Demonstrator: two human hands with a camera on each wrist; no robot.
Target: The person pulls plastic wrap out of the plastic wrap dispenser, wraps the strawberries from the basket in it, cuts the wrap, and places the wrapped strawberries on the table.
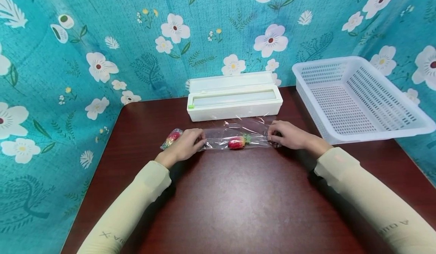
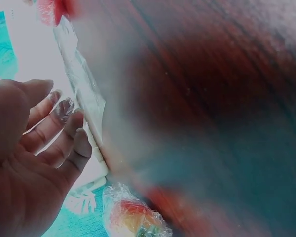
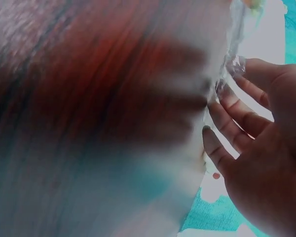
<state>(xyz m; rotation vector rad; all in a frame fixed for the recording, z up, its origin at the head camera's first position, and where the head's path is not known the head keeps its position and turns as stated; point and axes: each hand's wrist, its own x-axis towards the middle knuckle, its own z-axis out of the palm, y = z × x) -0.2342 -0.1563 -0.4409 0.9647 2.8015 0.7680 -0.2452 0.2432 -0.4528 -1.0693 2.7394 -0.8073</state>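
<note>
A red strawberry (image 1: 236,142) with a green leafy top lies on a strip of clear cling film (image 1: 216,133) in the middle of the table. My left hand (image 1: 187,144) pinches the film's left end; in the left wrist view some film shows at its fingertips. At the other end, my right hand (image 1: 288,134) pinches bunched film, seen between thumb and fingers in the right wrist view. Just left of my left hand sits a second strawberry wrapped in film (image 1: 171,138), partly hidden by that hand.
Behind the film stands a white cling film dispenser box (image 1: 235,110), its lid raised and a roll inside. A white perforated plastic basket (image 1: 308,110) sits at the back right. The dark wooden table (image 1: 238,201) meets a flowered teal curtain (image 1: 211,38) behind.
</note>
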